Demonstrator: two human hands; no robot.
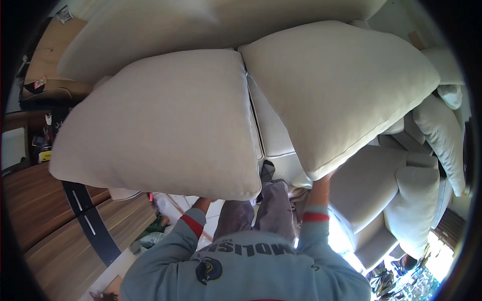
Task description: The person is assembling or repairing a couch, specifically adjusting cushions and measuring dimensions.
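Nearest is the person's grey shirt [251, 268], its arms leading to the left hand [205, 202], mostly hidden beneath the left cushion [160, 123], and the right hand [324, 181], at the near corner of the right cushion [336, 90]; whether either grips cannot be told. The step seems to be handling both beige cushions, side by side above the sofa seat [270, 125] and before the backrest [211, 25]; the next move likely calls for even support underneath.

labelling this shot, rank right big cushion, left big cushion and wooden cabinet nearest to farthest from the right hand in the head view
1. Right big cushion: against the right hand, partly covering it
2. Left big cushion: left of the hand
3. Wooden cabinet: far left
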